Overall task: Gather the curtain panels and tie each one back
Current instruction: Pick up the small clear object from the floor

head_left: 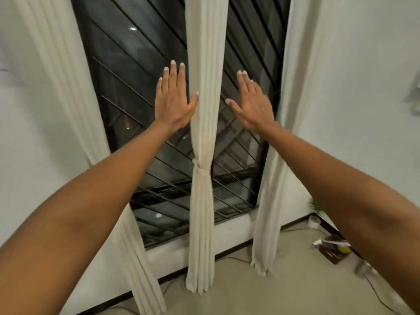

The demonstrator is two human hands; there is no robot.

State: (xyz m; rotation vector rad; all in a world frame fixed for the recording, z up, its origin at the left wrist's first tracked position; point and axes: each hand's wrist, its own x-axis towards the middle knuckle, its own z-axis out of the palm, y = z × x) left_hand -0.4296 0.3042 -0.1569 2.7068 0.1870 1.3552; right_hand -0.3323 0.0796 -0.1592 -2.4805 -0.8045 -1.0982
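I see the tied middle curtain hanging upright between my flat, empty hands, left hand touching it, right hand just clear.

Three cream curtain panels: left panel, middle panel, right panel. One tie-back, on middle panel. Two hands: left hand, right hand. One barred window.

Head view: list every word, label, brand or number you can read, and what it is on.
No readable text anywhere.
Clutter on the floor at right: any print is too blurred to read.
Curtain panels, window grille and walls: no writing visible.
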